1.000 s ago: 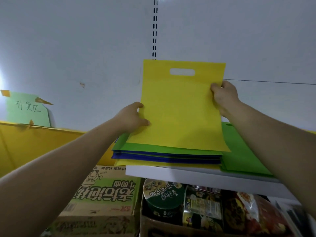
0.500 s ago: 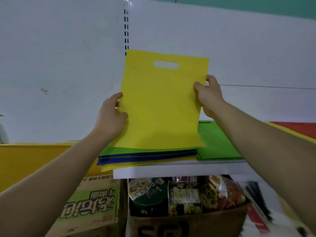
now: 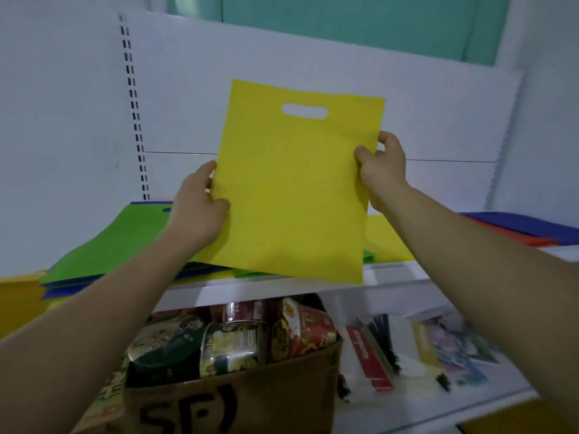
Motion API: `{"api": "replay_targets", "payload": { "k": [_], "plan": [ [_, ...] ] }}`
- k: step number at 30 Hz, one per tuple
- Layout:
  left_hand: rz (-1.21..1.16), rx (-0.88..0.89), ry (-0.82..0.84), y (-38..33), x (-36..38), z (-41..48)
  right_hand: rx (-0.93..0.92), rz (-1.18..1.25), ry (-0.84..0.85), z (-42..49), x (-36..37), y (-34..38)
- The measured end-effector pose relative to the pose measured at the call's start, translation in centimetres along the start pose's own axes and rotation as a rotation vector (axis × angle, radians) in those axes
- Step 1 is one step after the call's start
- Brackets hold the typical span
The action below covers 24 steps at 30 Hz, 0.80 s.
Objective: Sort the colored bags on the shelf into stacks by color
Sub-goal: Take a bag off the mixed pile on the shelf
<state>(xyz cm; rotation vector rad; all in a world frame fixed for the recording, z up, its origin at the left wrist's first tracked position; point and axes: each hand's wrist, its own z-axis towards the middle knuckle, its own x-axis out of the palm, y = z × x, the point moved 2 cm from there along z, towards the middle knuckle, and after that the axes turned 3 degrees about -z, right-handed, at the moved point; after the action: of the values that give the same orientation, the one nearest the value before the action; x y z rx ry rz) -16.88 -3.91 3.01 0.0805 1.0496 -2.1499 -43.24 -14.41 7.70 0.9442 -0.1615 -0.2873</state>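
Nearest the camera, an open cardboard box (image 3: 238, 399) of instant-noodle cups (image 3: 232, 349) sits below the white shelf (image 3: 391, 272), whose front edge runs bare to the right. Above that edge a person holds a yellow bag (image 3: 291, 189) upright in the air, its lower right corner hanging out past the shelf front. The left hand (image 3: 197, 211) pinches the bag's left edge with thumb in front; the right hand (image 3: 380, 170) grips its right edge higher up. The bag is flat, unwrinkled and plain, with an oval cut-out handle near the top. On the shelf to the left lies a green-topped stack (image 3: 119, 242) with blue bags (image 3: 72, 291) beneath; to the right a yellow bag lying flat (image 3: 385, 238), then blue and red bags (image 3: 517, 228). Behind, open space rises to the white back panel (image 3: 282, 57) and its slotted upright (image 3: 134, 104).
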Motion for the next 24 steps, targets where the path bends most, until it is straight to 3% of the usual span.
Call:
{"api": "replay_targets", "payload": {
  "k": [12, 24],
  "plan": [
    [-0.012, 0.07, 0.143, -9.6, 17.8, -2.5, -0.016, -0.144, -0.123, 3.5, -21.0, -4.1],
    [-0.038, 0.09, 0.215, -10.9, 27.5, 2.4, 0.016, -0.155, -0.197, 11.2, -24.7, -9.6]
  ]
}}
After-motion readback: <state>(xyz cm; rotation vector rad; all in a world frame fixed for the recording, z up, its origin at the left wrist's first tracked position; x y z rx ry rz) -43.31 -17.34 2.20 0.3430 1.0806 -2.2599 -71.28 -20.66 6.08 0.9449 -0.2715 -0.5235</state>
